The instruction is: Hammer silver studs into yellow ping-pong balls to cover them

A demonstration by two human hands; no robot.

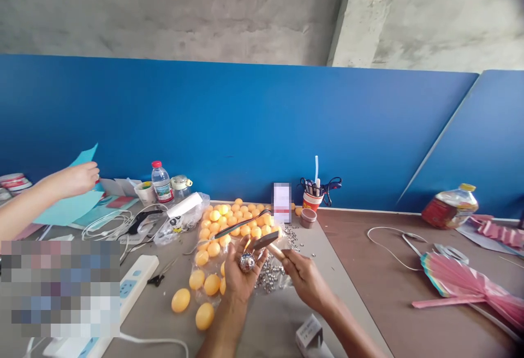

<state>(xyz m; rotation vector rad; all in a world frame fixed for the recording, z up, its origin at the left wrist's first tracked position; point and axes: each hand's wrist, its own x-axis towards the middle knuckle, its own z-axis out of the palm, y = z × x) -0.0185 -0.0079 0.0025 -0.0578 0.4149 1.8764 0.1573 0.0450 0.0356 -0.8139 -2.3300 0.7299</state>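
The left hand [241, 280] is loosely cupping a round, studded silver ball [246, 262] in half-curled fingers, while the right hand [305, 276] is keeping a firm grip on a pale-handled, dark-headed tool [266, 239] close by; a steady palm and controlled angle would likely serve best. Beyond, smooth orange balls [212, 285] and shiny metal beads [268, 280] are lying on the bench [262, 339].

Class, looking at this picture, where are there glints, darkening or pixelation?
Head view: small glints on the shiny ball and loose metal beads; the top-right corner darkens; coarse pixelation covers part of the lower left and an upright white item.
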